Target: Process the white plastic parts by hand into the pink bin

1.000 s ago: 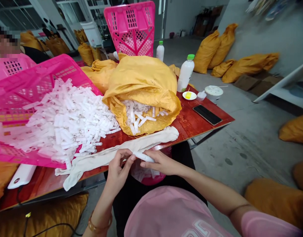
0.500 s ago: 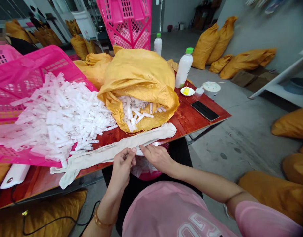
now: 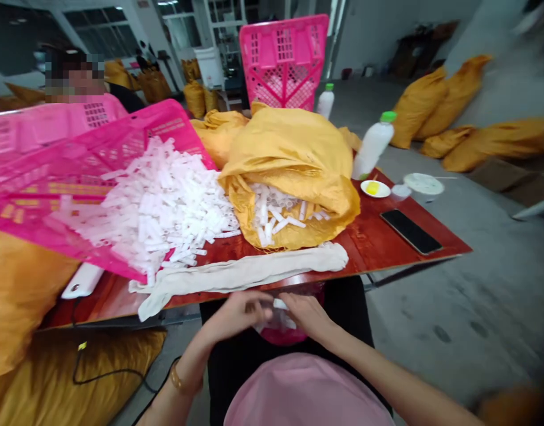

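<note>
My left hand point(image 3: 236, 315) and my right hand point(image 3: 308, 313) meet just below the table's front edge, over a pink container point(image 3: 280, 336) in my lap. Both are closed around small white plastic tubes point(image 3: 278, 305); motion blur hides the exact grip. A long cream stocking-like cloth point(image 3: 240, 273) lies along the table edge right above my hands. Behind it a tilted pink crate point(image 3: 67, 177) spills a heap of white tubes point(image 3: 165, 207), and an open yellow sack point(image 3: 293, 171) shows more tubes inside.
On the red-brown table point(image 3: 387, 242) lie a black phone point(image 3: 411, 231), a small dish point(image 3: 375, 188), a lidded cup point(image 3: 423, 184) and two white bottles point(image 3: 373, 145). Another person point(image 3: 74, 77) sits at far left. Yellow sacks point(image 3: 458, 127) lie on the floor.
My hands dropped from the table edge to the pink container in my lap, still holding a tube. The camera swung left and blurred.
</note>
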A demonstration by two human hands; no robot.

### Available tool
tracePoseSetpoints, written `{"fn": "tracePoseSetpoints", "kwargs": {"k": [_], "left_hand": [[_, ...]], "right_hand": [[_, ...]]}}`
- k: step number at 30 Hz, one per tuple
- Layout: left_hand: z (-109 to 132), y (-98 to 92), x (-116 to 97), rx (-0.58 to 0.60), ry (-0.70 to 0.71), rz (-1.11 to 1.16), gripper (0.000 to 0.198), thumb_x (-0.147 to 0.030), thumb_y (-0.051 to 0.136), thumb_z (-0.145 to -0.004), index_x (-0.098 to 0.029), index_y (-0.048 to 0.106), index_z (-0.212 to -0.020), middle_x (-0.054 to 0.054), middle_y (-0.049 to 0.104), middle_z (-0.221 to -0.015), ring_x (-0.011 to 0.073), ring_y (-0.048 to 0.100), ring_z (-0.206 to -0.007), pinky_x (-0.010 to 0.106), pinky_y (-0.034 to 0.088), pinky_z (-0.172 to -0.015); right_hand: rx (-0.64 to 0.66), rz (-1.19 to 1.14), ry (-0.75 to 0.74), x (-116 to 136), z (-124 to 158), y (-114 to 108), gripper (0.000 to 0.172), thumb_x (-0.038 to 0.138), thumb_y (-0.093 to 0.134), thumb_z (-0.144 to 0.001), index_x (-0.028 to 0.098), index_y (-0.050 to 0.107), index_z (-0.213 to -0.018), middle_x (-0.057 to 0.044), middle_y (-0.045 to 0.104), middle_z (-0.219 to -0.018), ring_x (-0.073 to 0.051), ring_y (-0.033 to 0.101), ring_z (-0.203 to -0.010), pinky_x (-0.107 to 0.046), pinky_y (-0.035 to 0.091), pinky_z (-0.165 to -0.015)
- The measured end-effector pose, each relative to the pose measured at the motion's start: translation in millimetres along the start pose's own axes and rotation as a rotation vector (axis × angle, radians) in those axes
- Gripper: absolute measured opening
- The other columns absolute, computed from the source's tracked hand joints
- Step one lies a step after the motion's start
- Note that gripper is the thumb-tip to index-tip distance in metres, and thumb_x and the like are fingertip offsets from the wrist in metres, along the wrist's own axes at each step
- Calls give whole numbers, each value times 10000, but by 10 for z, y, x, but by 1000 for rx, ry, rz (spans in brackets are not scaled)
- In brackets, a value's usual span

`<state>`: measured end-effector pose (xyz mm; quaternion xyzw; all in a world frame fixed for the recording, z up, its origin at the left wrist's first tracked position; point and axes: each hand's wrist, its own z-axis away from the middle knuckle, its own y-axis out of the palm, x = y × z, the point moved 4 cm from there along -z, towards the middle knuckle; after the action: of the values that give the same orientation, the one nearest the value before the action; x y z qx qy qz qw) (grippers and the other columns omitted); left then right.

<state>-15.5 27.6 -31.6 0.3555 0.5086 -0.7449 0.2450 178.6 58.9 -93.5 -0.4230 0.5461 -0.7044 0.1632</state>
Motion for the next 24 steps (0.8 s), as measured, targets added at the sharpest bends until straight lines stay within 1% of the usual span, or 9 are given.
{"fn": "tracePoseSetpoints", "kwargs": {"k": [2,3,5,8,10,12,14,19,24], "left_hand": [[-12,-592,246,-367,-93,-324,271,-306,523,-962,-175,715,-1100,25,680,-738,169,618,-663,265,467,-653],[-10,-851,361,-465,-131,-382,290,-221,463,-960,-155,704,-1107,68,684,-824,201,633,-748,302,475,-709],[-25,-1255,554,-577,-162,-477,276,-112,449,-892,-135,703,-998,135,658,-924,269,625,-887,375,470,-791],[-139,-1513,753,-585,-109,-540,213,-51,478,-809,-162,658,-785,137,615,-886,308,596,-945,424,453,-850],[-241,-1522,816,-557,-57,-549,195,-57,490,-800,-177,634,-745,106,593,-837,305,591,-925,429,451,-861],[-315,-1478,812,-549,-26,-549,158,-102,507,-816,-179,634,-764,92,585,-829,305,594,-909,433,457,-861],[-327,-1414,743,-567,-14,-542,125,-185,524,-855,-171,648,-841,106,607,-899,312,607,-934,435,471,-869],[-85,-1186,447,-613,-58,-481,352,-384,387,-1016,-180,575,-1232,88,694,-950,256,686,-878,349,526,-779],[244,-965,60,-680,13,-224,401,-440,424,-1024,-200,653,-1249,102,725,-1108,239,679,-1029,327,509,-874]], "right_hand": [[9,38,38,-47,-14,85,284,129,617,-923,153,603,-1205,-133,709,-1088,-265,699,-976,-345,528,-801],[20,42,34,-58,-13,81,356,157,661,-907,156,592,-1256,-155,692,-1162,-284,688,-1033,-375,533,-850],[49,-3,-14,-67,-13,-50,459,236,721,-892,171,572,-1322,-159,669,-1244,-296,671,-1093,-397,530,-908],[50,-149,-69,-128,-148,-537,265,335,606,-990,196,630,-1215,-88,716,-1132,-227,691,-1014,-316,533,-876],[-67,-123,8,-280,-386,-965,234,310,462,-1058,184,656,-1093,-74,723,-1052,-189,685,-965,-274,521,-859],[-260,111,242,-525,-678,-1340,252,249,407,-1068,170,636,-1136,-95,698,-1126,-184,661,-1025,-270,500,-901],[-314,190,350,-709,-980,-1501,264,214,413,-1050,122,615,-1193,-170,644,-1234,-238,627,-1117,-321,487,-929],[-269,211,403,-847,-1377,-1359,174,138,564,-932,78,638,-1077,-247,635,-1201,-301,641,-1086,-343,491,-855],[-331,121,403,-828,-970,-1390,259,232,544,-941,101,553,-1164,-163,686,-960,-278,657,-886,-356,476,-791]]}}
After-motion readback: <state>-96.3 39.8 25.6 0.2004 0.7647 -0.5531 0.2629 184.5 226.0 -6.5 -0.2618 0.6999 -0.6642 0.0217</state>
